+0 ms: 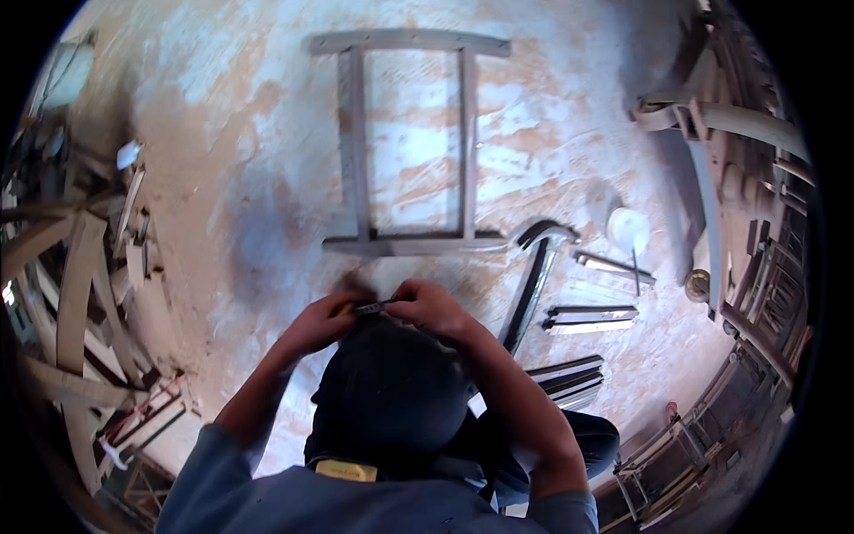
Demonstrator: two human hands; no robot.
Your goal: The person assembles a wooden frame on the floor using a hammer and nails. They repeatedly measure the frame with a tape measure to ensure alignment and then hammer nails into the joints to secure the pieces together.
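Observation:
Close in front of my body, my left hand (322, 324) and my right hand (432, 308) come near each other with their fingers bent. Between their fingertips is a small dark strip with light marks (369, 308), pinched from both sides. A bit of yellow shows at the left fingers; its kind is too small to tell. Just beyond my hands a wooden frame (360, 142) lies flat on the floor, made of two long rails and two crosspieces. To the right of it lies a claw hammer (532, 287), its head pointing away from me.
Right of the hammer lie several wooden slats (591, 319) and a white round pot (629, 231) with a thin stick. A round brass-coloured ring (698, 285) is farther right. Wood pieces (76, 294) are heaped at the left, and wooden frames (676, 454) stand at the lower right.

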